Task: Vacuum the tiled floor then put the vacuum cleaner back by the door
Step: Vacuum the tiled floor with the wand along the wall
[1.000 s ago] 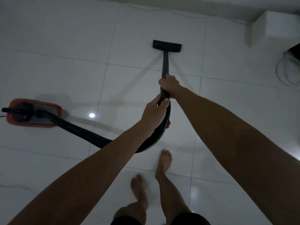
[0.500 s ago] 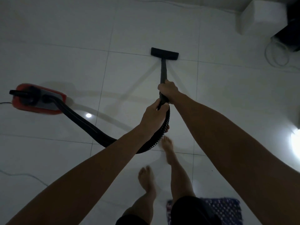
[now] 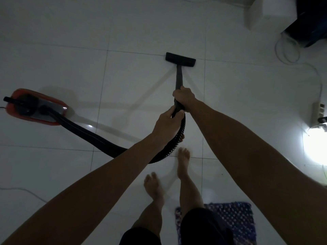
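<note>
A black vacuum wand (image 3: 179,77) runs forward to a flat black floor nozzle (image 3: 180,59) resting on the white tiled floor (image 3: 70,50), right at a tile joint. My right hand (image 3: 184,98) grips the wand higher up. My left hand (image 3: 167,124) grips the handle end just behind it, where the ribbed black hose (image 3: 92,137) begins. The hose curves left across the floor to the red canister vacuum (image 3: 33,106) at the far left.
My bare feet (image 3: 183,160) stand just behind the hose. A patterned mat (image 3: 235,223) lies at the bottom right. A white box (image 3: 261,13), a dark object (image 3: 309,23), coiled white cable (image 3: 288,50), a power strip (image 3: 317,114) and a bright light (image 3: 316,149) line the right side.
I have stepped backward, bringing the mat into view. The nozzle has been drawn back toward me over the tile joint. The canister appears higher and nearer to centre.
</note>
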